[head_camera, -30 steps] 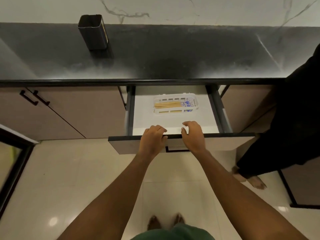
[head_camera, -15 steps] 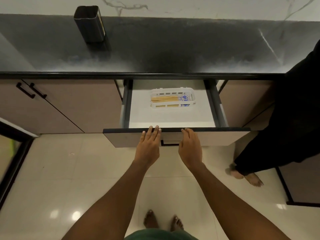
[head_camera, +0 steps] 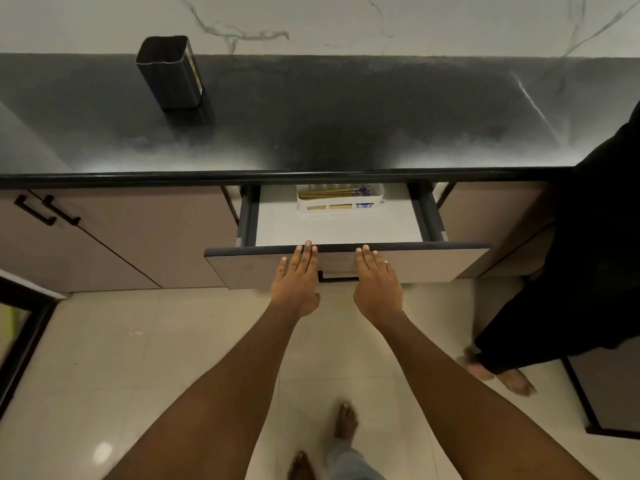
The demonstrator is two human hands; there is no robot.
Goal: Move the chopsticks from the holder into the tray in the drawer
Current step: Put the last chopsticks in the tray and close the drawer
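Note:
The wooden chopsticks [head_camera: 332,192] with blue-patterned ends lie in a white slotted tray [head_camera: 341,205] at the back of the drawer [head_camera: 346,263], which stands partly open under the counter edge. My left hand [head_camera: 297,278] and my right hand [head_camera: 375,277] lie flat against the drawer's front panel, fingers extended, holding nothing. A dark rectangular holder [head_camera: 169,72] stands on the black countertop at the far left; nothing sticks out of it.
The black countertop [head_camera: 346,116] runs across the view below a marble wall. Closed cabinet doors with black handles [head_camera: 45,211] are at the left. Another person in dark clothing [head_camera: 588,254] stands barefoot at the right. My feet show on the tiled floor below.
My hands went from gripping the drawer's top edge to lying flat on its front. The drawer slid inward, so the tray now sits partly under the counter edge.

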